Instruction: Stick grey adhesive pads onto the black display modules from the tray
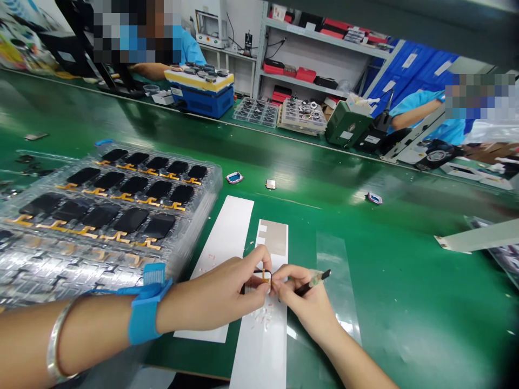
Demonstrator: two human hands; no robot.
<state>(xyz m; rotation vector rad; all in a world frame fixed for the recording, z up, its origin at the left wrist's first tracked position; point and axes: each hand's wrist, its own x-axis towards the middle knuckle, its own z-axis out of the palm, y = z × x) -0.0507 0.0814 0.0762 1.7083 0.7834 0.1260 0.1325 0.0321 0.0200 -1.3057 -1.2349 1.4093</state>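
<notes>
My left hand [231, 286] pinches a small watch-size display screen [266, 276] by its edges, its pale back and orange flex cable showing. My right hand [310, 302] is closed around a thin dark pen-like tool [324, 274] with a pale wrapping; the tool's tip is hidden. The right fingertips touch the screen's right edge. Beneath both hands lies a white backing strip [259, 356] with a grey patch at its far end and tiny scraps scattered on it. A second white strip [229, 229] sits to its left.
On the left stand stacked clear trays [213, 183] of black display screens [133, 186]. A transparent film [334, 259] lies right of the strips. Small parts [271, 184] rest farther back on the green bench [417, 281]. A white bracket arm [482, 235] juts in at right. Co-workers sit across.
</notes>
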